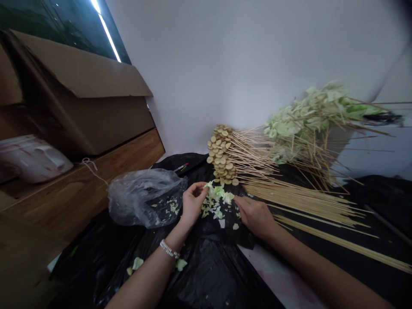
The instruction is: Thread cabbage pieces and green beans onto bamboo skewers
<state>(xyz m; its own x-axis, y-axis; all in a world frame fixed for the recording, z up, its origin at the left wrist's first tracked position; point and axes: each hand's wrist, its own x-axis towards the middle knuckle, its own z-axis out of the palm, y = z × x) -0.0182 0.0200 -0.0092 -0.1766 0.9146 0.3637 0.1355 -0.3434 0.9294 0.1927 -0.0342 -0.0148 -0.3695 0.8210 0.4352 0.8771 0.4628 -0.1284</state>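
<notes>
Pale green cabbage leaf pieces, bunched in a short row, stretch between my two hands above the black plastic sheet. My left hand, with a beaded bracelet at its wrist, pinches the row's left end between thumb and fingers. At the right end, the fingers of my right hand are closed against the cabbage. Whether a skewer runs through the row I cannot make out. Loose cabbage scraps lie beneath and between the hands.
Beyond my hands lie stacked skewers of round potato-like slices. Bare wooden skewers spread to the right, below piled cabbage skewers. A clear plastic bag is at left, near a cardboard box and a white container.
</notes>
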